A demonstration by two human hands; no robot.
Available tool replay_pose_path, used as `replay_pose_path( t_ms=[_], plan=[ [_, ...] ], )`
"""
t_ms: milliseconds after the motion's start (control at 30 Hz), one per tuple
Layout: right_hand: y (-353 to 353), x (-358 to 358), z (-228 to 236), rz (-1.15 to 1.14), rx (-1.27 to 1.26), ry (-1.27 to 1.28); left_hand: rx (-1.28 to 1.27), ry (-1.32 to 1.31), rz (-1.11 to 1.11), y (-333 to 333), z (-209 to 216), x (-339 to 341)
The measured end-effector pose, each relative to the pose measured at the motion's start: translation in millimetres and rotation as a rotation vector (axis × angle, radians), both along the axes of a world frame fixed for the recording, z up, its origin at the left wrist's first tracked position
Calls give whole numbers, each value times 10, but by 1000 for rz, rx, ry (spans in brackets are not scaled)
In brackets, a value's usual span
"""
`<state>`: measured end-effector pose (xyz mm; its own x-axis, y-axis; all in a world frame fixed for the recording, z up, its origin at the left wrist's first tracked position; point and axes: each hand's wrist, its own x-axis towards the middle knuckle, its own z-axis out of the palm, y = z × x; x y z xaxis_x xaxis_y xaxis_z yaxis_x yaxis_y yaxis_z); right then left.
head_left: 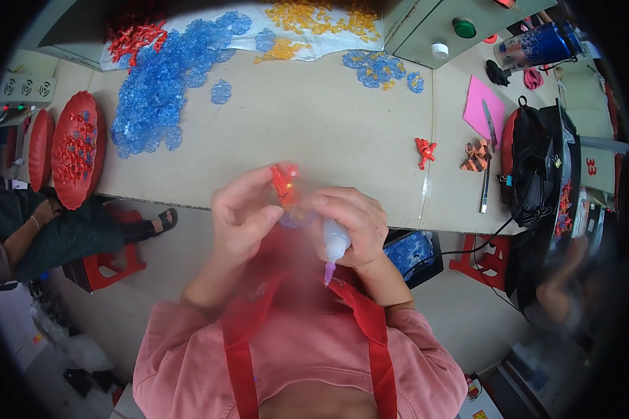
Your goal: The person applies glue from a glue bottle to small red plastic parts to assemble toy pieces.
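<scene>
Between the thumb and fingers of my left hand [241, 209] is a small red plastic figure [284, 183], held upright over the table's near edge. A clear bluish flower-shaped base [295, 218] is at its lower end. My right hand [356, 220] is closed round a small translucent squeeze bottle [336, 239] with a purple nozzle, which points down toward my apron. The right thumb and forefinger are close to the base; haze blurs whether they touch it. A similar red figure [425, 152] lies on the table to the right.
Piles of clear blue flower-shaped pieces [150, 105], red pieces [134, 42] and yellow pieces [314, 17] lie at the back. Red trays [99, 140] stand left. Tweezers [485, 192], a pink sheet [472, 105] and a black bag [534, 167] are right. Co-workers sit on both sides.
</scene>
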<state>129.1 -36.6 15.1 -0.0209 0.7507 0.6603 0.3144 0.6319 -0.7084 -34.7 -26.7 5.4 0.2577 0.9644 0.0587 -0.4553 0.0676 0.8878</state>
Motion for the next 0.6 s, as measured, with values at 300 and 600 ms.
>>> replay_pose_path(
  t_ms=[300,600],
  plan=[
    [-49,-39,1,-22,-1,74,-89,42,15,-44,142,91],
    [-76,-7,26,-7,-13,39,-85,81,-3,-60,192,51]
  ],
)
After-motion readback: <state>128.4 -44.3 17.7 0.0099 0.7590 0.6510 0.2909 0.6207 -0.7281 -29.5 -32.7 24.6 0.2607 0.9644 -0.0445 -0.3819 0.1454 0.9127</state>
